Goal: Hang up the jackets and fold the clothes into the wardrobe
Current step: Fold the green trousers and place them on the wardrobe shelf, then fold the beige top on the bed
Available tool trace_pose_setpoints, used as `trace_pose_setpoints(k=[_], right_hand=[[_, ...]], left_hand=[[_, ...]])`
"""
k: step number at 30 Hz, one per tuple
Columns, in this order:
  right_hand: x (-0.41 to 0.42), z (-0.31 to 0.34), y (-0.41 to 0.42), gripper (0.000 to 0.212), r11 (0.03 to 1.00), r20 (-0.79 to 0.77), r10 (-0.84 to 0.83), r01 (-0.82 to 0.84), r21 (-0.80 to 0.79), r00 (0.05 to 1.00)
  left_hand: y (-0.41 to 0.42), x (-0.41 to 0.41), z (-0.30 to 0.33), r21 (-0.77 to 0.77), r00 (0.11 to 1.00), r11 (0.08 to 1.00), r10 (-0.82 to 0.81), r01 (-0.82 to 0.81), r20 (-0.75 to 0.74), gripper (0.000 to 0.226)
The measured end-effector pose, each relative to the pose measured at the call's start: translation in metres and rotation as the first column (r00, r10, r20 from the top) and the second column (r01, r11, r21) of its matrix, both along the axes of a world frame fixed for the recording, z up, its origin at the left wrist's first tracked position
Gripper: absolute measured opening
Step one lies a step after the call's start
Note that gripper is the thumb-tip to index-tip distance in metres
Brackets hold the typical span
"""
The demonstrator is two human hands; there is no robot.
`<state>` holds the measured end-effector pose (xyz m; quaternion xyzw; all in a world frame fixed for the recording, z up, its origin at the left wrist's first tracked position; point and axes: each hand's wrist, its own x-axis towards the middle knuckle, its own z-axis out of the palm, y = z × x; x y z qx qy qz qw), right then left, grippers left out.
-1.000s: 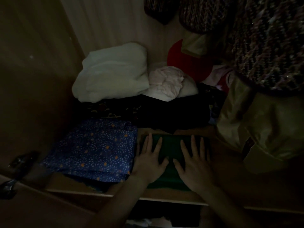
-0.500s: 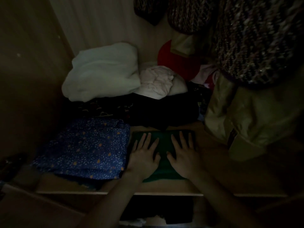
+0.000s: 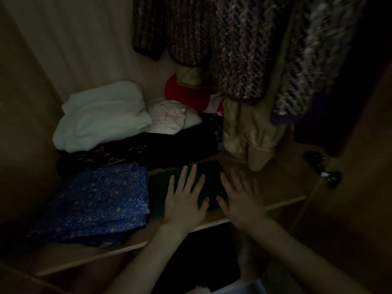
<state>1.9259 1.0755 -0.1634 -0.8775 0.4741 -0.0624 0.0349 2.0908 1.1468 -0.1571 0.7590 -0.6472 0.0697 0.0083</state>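
Dim wardrobe interior. Folded green garment (image 3: 209, 177) lies flat on the wooden shelf (image 3: 282, 183), just right of the folded blue patterned cloth (image 3: 95, 200), touching its edge. Left hand (image 3: 184, 200) flat on the green piece, fingers straight and spread; no grip on it. Right hand (image 3: 241, 200) also flat and spread, now shifted off toward the garment's right edge, partly over bare shelf; earlier both palms sat squarely on it. Tweed jackets (image 3: 239, 45) hang above, tan coat (image 3: 244, 132) below them. White bundle (image 3: 101, 115) at back.
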Motion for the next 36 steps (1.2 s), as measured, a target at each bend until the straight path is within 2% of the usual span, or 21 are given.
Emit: trace_pose_setpoints(k=[3, 6, 10, 13, 19, 27, 30, 33, 36], right_hand=[[-0.030, 0.008, 0.028, 0.078, 0.994, 0.065, -0.108, 0.110, -0.028, 0.992], [-0.061, 0.011, 0.059, 0.077, 0.976, 0.044, -0.216, 0.217, -0.028, 0.975], [-0.103, 0.008, 0.111, 0.071, 0.953, 0.006, -0.300, 0.300, -0.038, 0.954], [-0.134, 0.013, 0.148, 0.070, 0.930, -0.014, -0.367, 0.367, -0.003, 0.930], [-0.192, 0.032, 0.215, 0.070, 0.857, 0.013, -0.514, 0.514, -0.038, 0.858], [-0.294, 0.056, 0.315, 0.069, 0.673, 0.110, -0.721, 0.729, -0.123, 0.684], [-0.346, 0.057, 0.368, 0.071, 0.572, 0.130, -0.802, 0.813, -0.111, 0.583], [-0.405, 0.053, 0.433, 0.073, 0.464, 0.142, -0.869, 0.881, -0.096, 0.474], [-0.465, 0.049, 0.507, 0.072, 0.324, 0.130, -0.935, 0.943, -0.075, 0.331]], left_hand=[[0.014, -0.019, 0.009, -0.023, 0.997, 0.997, -0.079, 0.079, -0.008, 0.077], [0.033, -0.041, 0.013, -0.059, 0.985, 0.984, -0.170, 0.168, -0.034, 0.070], [0.058, -0.075, 0.017, -0.116, 0.959, 0.955, -0.280, 0.274, -0.044, 0.072], [0.076, -0.106, 0.023, -0.112, 0.933, 0.933, -0.352, 0.343, -0.076, 0.074], [0.108, -0.177, 0.036, -0.129, 0.856, 0.858, -0.509, 0.497, -0.089, 0.074], [0.168, -0.315, 0.059, -0.217, 0.671, 0.667, -0.739, 0.713, -0.067, 0.072], [0.206, -0.381, 0.063, -0.238, 0.569, 0.565, -0.820, 0.790, -0.060, 0.073], [0.252, -0.455, 0.059, -0.196, 0.466, 0.469, -0.882, 0.861, -0.068, 0.073], [0.309, -0.526, 0.055, -0.166, 0.333, 0.340, -0.940, 0.926, -0.072, 0.075]])
